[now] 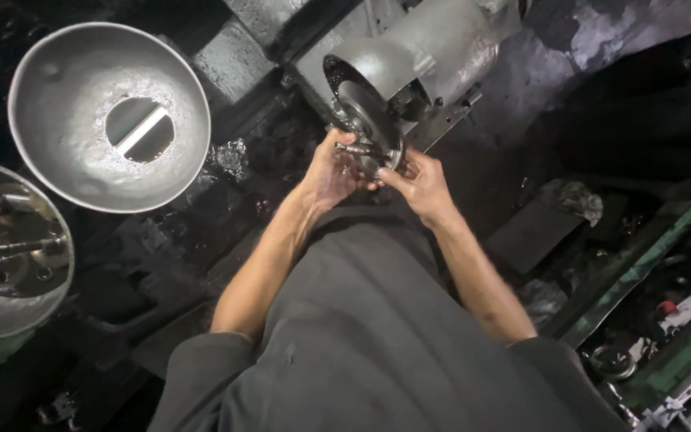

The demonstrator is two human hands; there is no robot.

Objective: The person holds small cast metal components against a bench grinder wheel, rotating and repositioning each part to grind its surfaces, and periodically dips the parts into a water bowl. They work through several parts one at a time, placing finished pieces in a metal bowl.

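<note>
Both hands meet at the face of a grey machine housing (433,48), on a round metal disc (369,120) mounted at its front. The left hand (331,172) is curled around a short metal shaft (355,149) that sticks out of the disc's centre, fingers pressed together on it. The right hand (421,182) sits just beside it, fingertips pinching the disc's lower edge; whether it holds a small part there is hard to tell, since the spot is dark and partly covered by the fingers.

Well off to the left of the left hand rests a large metal bowl with a hole in its base (109,116), and below that a second round pan holding bolts and loose fittings (9,248). To the right of the right hand, further out, lies a green-edged tray of small hardware (657,320).

The surfaces look black and greasy, so the likeliest trouble is a slip: oily fingers could lose the shaft, or the disc could tip off its seat and pinch the fingertips beneath it. A dropped small piece would be hard to find on the dark floor below the hands.
</note>
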